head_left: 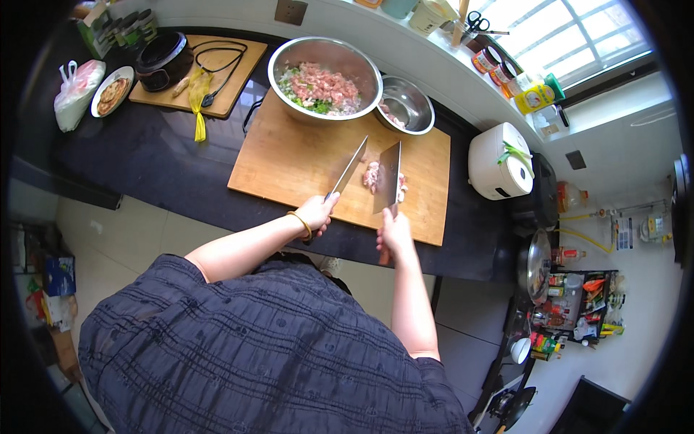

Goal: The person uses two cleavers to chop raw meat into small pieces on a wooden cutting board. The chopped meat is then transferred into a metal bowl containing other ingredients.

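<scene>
A wooden cutting board [289,163] lies on the dark counter. A small heap of pink minced meat [373,176] sits on it. My left hand [316,213] grips the handle of a cleaver [350,168] whose blade slants up just left of the meat. My right hand [394,233] grips a second cleaver [389,177], its broad blade standing on the meat. Behind the board stands a large steel bowl [324,71] filled with chopped meat and greens, and a smaller steel bowl [406,103] sits to its right.
A white rice cooker [500,163] stands right of the board. A second wooden board [231,79] at the back left carries a black pot [163,61] and cable. A plate of food [111,92], a white bag [76,90] and jars on the windowsill [499,69] are nearby.
</scene>
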The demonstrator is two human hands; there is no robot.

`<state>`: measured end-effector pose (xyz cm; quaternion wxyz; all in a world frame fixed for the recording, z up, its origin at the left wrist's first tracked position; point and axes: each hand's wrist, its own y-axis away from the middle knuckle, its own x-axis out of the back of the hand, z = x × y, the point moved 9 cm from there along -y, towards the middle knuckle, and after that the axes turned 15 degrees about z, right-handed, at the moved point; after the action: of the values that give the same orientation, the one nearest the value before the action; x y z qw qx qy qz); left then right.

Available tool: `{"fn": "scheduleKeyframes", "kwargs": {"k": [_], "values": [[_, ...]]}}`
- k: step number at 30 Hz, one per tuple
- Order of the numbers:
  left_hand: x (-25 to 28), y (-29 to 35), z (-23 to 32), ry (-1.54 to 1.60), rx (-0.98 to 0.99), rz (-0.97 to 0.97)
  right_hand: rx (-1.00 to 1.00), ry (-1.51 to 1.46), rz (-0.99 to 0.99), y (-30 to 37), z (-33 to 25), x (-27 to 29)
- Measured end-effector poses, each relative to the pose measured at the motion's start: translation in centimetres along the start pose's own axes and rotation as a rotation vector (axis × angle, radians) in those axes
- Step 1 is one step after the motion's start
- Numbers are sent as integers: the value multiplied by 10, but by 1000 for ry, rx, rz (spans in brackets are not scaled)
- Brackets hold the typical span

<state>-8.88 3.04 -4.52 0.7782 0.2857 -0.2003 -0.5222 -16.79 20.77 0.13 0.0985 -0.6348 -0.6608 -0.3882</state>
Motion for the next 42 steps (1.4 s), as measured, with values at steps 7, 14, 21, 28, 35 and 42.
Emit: {"fn": "scheduleKeyframes", "kwargs": {"k": [7, 14, 21, 28, 35, 42], "values": [[1, 3, -3, 10, 11, -8, 120, 124, 26, 8, 11, -17], [3, 2, -4, 24, -4, -10, 225, -46, 191, 23, -14, -9], [8, 3, -10, 6, 20, -23, 124, -67, 64, 21, -28, -7], [10, 6, -10, 13, 31, -31, 35, -31, -18, 10, -3, -28], [8, 9, -10, 24, 37, -52, 168, 238, 142, -1, 18, -30], [14, 6, -9, 18, 31, -44, 428, -50, 251, 16, -38, -6]]}}
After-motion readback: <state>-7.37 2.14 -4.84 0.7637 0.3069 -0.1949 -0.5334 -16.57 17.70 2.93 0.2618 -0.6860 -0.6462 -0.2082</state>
